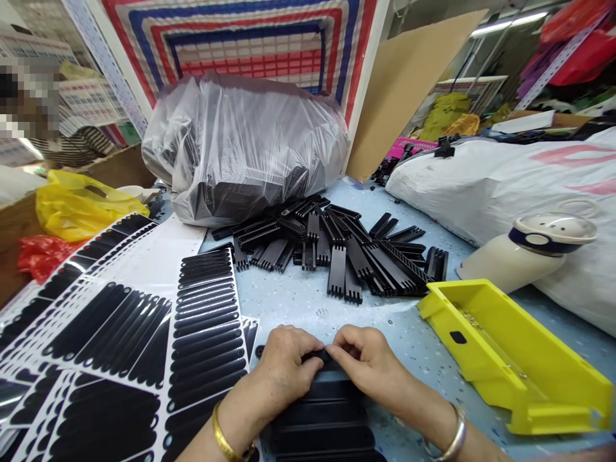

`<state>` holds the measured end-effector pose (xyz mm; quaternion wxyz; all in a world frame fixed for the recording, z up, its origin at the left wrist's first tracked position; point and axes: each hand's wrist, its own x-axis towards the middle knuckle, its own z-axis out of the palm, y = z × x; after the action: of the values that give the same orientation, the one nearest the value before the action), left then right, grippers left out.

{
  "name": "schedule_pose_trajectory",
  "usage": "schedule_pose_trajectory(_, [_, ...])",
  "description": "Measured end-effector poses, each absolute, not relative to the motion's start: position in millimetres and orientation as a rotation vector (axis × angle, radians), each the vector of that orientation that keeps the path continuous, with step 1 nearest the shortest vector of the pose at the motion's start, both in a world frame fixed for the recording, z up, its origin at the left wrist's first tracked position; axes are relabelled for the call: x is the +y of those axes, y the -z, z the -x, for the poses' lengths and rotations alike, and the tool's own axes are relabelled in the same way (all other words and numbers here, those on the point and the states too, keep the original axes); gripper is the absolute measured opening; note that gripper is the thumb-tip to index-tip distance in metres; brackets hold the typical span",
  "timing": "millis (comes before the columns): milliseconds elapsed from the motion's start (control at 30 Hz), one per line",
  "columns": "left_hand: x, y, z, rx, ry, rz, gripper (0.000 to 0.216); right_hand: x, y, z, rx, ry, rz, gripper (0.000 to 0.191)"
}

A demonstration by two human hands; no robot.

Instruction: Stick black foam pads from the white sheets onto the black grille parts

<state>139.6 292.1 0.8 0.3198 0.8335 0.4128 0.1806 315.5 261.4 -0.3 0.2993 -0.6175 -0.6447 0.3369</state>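
Close together at the front middle, my left hand (287, 359) and my right hand (364, 354) are both closed on a small black strip (321, 355). Thumbs and fingertips pinch it, hiding much of its shape. Just below lies a row of flat black strips (320, 420), side by side. White sheets carrying rounded black stickers (206, 321) spread to the left of my left hand. Beyond both hands is a loose pile of slotted black plastic pieces (339, 269).
A yellow bin (522, 359) with tiny bits inside stands at right, before a cream bottle (520, 250). Behind the pile sits a bulging grey plastic bag (250, 147). A large white sack (481, 179) lies at right; a yellow bag (86, 205) is at left.
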Motion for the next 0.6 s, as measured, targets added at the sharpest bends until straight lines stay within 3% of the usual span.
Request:
schedule_pose_trajectory(233, [293.9, 5.6, -139.2, 1.092, -0.499, -2.160, 0.019, 262.4, 2.1, -321.0, -1.640, -1.060, 1.624, 0.028])
schedule_pose_trajectory(600, [293.9, -0.5, -139.5, 1.088, -0.444, -2.196, 0.018, 266.5, 4.0, -312.5, -1.328, -1.315, 1.628, 0.017])
